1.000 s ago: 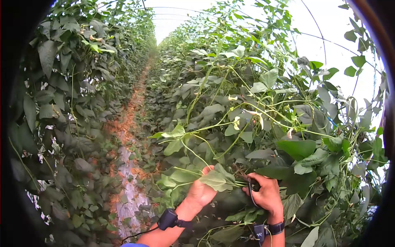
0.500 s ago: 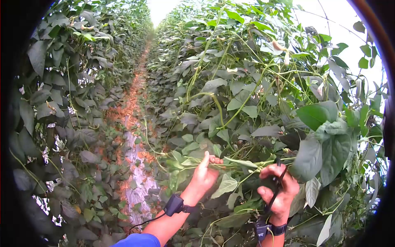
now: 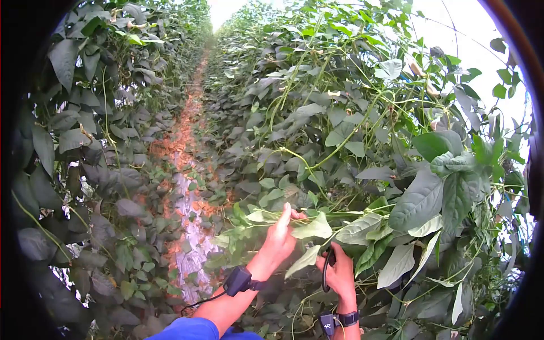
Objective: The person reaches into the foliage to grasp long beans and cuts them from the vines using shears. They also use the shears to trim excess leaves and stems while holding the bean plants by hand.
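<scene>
One black handle point(image 3: 325, 275), clamped in right fingers point(image 3: 339, 254), has neared left fingers point(image 3: 298, 215) gripping stems point(image 3: 345, 213).

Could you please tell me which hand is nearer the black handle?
Right: the right hand holds the black handle; the left hand is apart, up and to its left.

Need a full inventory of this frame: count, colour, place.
Left plant row: 1, dark green, left side
Right plant row: 1, green, centre to right
Leafy stems: several, light green, by the hands
Pale flower-like bits: several, cream to pinkish, upper right
Path: 1, reddish brown, between rows
Sheeting strip: 1, pale purplish, on nearer path
Wrist devices: 2, dark, one per wrist
Looped handle: 1, black, in right hand; rest hidden
Sleeve: 1, blue, bottom
Left hand: 1, bare, at stems
Right hand: 1, bare, lower centre-right
</scene>
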Motion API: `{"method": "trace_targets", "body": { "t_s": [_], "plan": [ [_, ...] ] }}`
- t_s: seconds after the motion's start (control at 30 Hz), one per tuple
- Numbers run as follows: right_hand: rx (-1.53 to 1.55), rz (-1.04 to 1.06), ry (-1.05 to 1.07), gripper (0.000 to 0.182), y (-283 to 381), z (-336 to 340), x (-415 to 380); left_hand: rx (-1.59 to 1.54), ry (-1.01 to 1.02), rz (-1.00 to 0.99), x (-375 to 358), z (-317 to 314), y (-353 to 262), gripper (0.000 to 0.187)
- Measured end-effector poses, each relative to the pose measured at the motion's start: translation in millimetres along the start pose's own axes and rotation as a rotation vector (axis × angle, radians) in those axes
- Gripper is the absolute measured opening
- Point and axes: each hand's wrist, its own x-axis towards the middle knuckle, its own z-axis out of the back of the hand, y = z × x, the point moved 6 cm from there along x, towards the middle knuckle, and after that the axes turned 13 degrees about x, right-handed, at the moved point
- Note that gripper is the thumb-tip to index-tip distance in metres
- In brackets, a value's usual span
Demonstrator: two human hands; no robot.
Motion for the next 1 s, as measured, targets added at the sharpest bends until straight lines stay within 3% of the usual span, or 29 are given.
{"method": "trace_targets", "body": {
  "t_s": [0.07, 0.2, 0.23, 0.27, 0.33, 0.37, 0.4, 0.47, 0.5, 0.53, 0.6, 0.67, 0.73, 0.77, 0.8, 0.83, 0.87, 0.9, 0.93, 0.97, 1.0],
  "plan": [
    [0.130, 0.023, 0.035, 0.057, 15, -7, 8, -0.081, 0.010, 0.178, -2, 3, 10, 0.031],
    [0.031, 0.101, -0.050, 0.045, 36, -6, 26, 0.087, 0.023, 0.262, -18, -1, 9, 0.035],
    [-0.011, 0.097, -0.085, 0.042, 48, -5, 25, 0.268, 0.075, 0.097, -15, 7, 13, 0.033],
    [-0.012, 0.101, -0.094, 0.042, 47, -8, 25, 0.269, 0.084, 0.096, -13, 9, 17, 0.033],
    [0.063, 0.161, -0.111, 0.036, 35, -12, 24, -0.061, 0.158, 0.014, -7, 2, 19, 0.030],
    [-0.067, 0.229, -0.133, 0.031, 24, -15, 24, -0.102, 0.017, 0.065, -5, 8, 21, 0.028],
    [-0.150, 0.269, -0.142, 0.025, 14, -16, 21, -0.055, -0.108, 0.127, 3, 37, 40, 0.029],
    [-0.199, 0.338, -0.091, 0.009, -11, -20, 17, -0.005, -0.090, 0.103, 1, 51, 34, 0.031],
    [-0.231, 0.410, -0.018, 0.014, 14, -18, 7, -0.101, -0.163, 0.236, 1, 68, 45, 0.031],
    [-0.284, 0.414, 0.015, 0.016, 21, -17, 0, -0.067, -0.167, 0.173, -1, 80, 43, 0.030],
    [-0.168, 0.342, 0.121, 0.028, 26, -12, -19, 0.048, -0.212, 0.237, -7, 121, 59, 0.030],
    [-0.147, 0.452, 0.156, 0.032, 32, 5, -39, 0.188, -0.202, 0.256, -18, 162, 76, 0.028],
    [-0.273, 0.338, 0.238, 0.032, 49, 34, -63, 0.664, -0.376, 0.370, 7, 341, 179, 0.027],
    [-0.102, 0.339, 0.155, 0.036, 37, 50, -78, 0.775, -0.368, 0.439, -19, 340, 174, 0.026],
    [-0.245, 0.347, 0.203, 0.040, 49, 71, -89, 0.834, -0.331, 0.494, -39, 338, 170, 0.026],
    [0.079, 0.434, 0.211, 0.042, 57, 101, -105, 0.891, -0.298, 0.549, -54, 342, 172, 0.025],
    [-0.024, 0.609, -0.078, 0.040, 72, 130, -133, 0.941, -0.265, 0.596, -68, 344, 172, 0.025],
    [-0.178, 0.586, -0.008, 0.028, 69, 153, -153, 0.989, -0.222, 0.635, -78, 339, 170, 0.025],
    [0.173, 0.638, 0.012, 0.017, 99, 172, -154, 1.023, -0.177, 0.661, -85, 332, 166, 0.024],
    [-0.634, 0.921, -0.254, 0.009, 77, 191, -197, 1.041, -0.120, 0.685, -92, 322, 165, 0.024],
    [-0.029, 0.875, -0.492, 0.007, 66, 217, -203, 1.064, -0.059, 0.702, -98, 309, 160, 0.024]
  ]
}}
